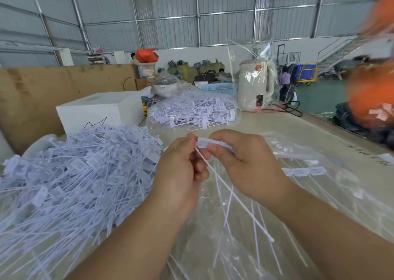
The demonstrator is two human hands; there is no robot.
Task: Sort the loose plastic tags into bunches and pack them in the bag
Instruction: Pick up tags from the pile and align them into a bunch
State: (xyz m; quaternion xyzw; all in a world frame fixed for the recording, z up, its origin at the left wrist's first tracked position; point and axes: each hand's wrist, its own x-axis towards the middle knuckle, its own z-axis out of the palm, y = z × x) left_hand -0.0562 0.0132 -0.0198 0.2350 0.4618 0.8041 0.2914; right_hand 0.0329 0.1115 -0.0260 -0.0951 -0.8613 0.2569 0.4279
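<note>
Both hands meet over the middle of the table (277, 126), each with fingers curled round a small bunch of plastic tags (207, 143). The left hand (181, 168) pinches the bunch just below the flat heads, and the right hand (245, 158) closes over the heads themselves, so most of them are hidden inside its fingers. The thin tails of the bunch hang down between the wrists and cross one another; how many tags are in it cannot be counted.

A big loose heap of tags (70, 183) covers the left side of the table and is cut off by the picture's left and bottom edges. Under the hands and toward the right edge lies a clear bag (319, 162) with a few tags showing through it; its mouth is hard to make out against the glare. Toward the far edge sits a filled clear bag of tags (194, 111), with a white box (100, 111) to its left. At the far right an orange shape (371, 100) is blurred beyond telling
</note>
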